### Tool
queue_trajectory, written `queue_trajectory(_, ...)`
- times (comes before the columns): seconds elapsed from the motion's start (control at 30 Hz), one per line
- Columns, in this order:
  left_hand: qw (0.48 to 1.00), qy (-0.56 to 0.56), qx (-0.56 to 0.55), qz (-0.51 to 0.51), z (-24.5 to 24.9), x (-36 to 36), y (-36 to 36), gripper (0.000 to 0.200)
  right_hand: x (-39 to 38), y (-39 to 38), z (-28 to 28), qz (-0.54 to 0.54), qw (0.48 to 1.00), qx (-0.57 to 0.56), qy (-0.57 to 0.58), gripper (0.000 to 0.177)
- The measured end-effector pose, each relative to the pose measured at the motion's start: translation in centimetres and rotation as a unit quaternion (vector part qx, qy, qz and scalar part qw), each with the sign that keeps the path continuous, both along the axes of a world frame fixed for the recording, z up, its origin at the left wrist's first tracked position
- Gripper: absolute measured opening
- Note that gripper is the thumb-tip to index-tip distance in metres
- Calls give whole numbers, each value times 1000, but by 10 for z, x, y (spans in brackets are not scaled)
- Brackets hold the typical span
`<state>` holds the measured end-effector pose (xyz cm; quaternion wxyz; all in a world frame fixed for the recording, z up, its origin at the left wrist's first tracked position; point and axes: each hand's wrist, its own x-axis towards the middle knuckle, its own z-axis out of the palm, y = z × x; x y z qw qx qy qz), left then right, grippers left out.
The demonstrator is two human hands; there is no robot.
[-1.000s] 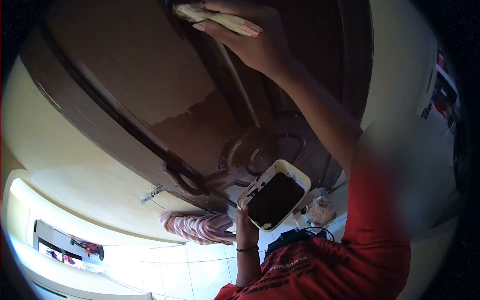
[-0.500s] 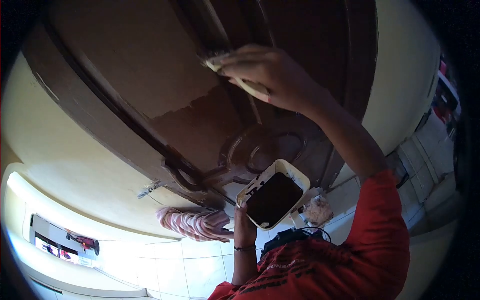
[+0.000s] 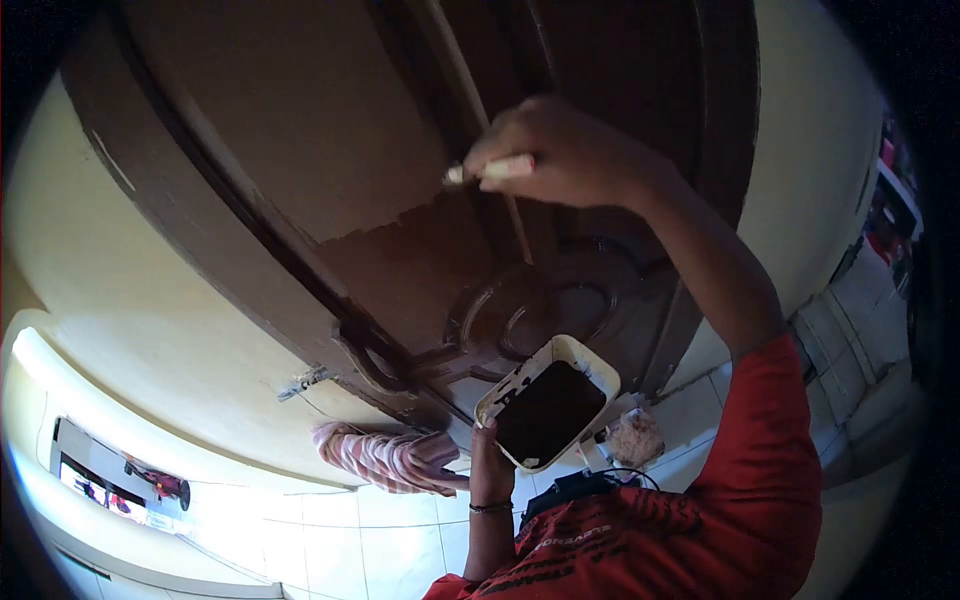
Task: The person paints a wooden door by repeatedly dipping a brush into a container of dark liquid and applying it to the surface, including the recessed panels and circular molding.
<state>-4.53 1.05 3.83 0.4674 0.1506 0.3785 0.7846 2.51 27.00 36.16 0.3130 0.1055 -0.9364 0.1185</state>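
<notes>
My right hand is closed around a paintbrush with a pale handle. The bristle end, partly blurred, is at the brown panelled door, beside a raised moulding. Darker, glossy paint covers the lower part of this panel, with a ragged upper edge below the brush. My left hand grips the near-left side of a cream rectangular tub, thumb over its rim. Dark brown paint lies inside, and smears mark the tub's inner wall.
A striped cloth lies on the tiled floor by the door's foot. A fluffy beige item is beyond the tub. Cream walls flank the door. A dark-framed screen appears at far left.
My right hand has brought the brush down and slightly right along the door, turning its handle more level. My left hand still holds the tub, and the view has shifted slightly.
</notes>
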Motion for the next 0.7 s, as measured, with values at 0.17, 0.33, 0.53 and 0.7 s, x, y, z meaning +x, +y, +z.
queue_trajectory(0.17,999,22,10,22,4,5,-3,57,6,-4,53,-54,991,83,95,19)
queue_trajectory(0.33,999,17,27,25,4,6,-5,56,10,-4,108,-42,962,176,207,17)
queue_trajectory(0.53,999,1,3,41,8,9,-8,57,-8,5,127,5,929,166,332,16)
queue_trajectory(0.7,999,-10,0,38,0,7,-9,57,-22,7,119,-47,868,234,435,18)
